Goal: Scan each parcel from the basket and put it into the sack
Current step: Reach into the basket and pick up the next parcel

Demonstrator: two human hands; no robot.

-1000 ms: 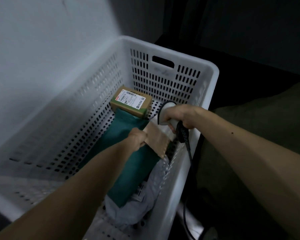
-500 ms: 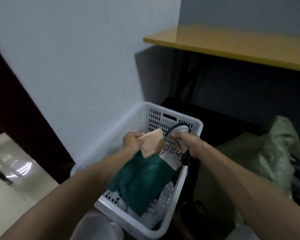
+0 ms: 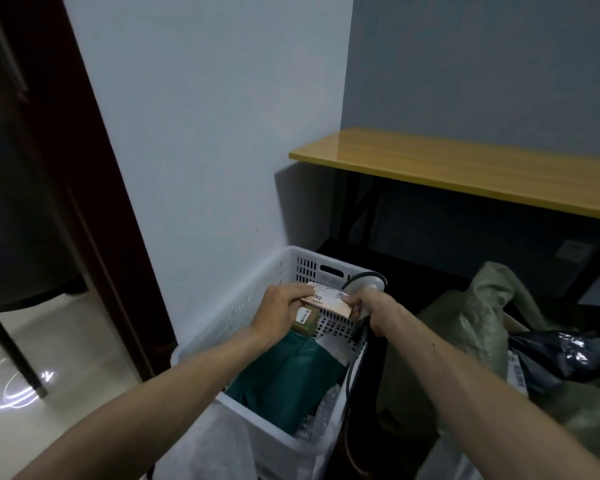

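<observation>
Head view. Parcel (image 3: 326,301), flat, brown, labelled: was held between both hands, above the basket (image 3: 293,258). Left hand (image 3: 279,311): fingers curled, pinched its left end. Right hand (image 3: 373,311): fingers clamped round the scanner (image 3: 366,282) handle, fingertips touched the parcel's right end. Green parcel (image 3: 288,375): lay in the basket below the fingers. Sack (image 3: 482,317): stood right of the right-hand fingers, apart.

Dim, cool indoor light, underexposed overall. Glare streaks on glossy floor (image 3: 11,389), lower left. Tabletop (image 3: 465,168) throws a dark shadow on the wall (image 3: 205,133) (underside near black). Basket (image 3: 303,268) interior murky. Wide-angle bending at edges; detail soft, slightly blurred.
</observation>
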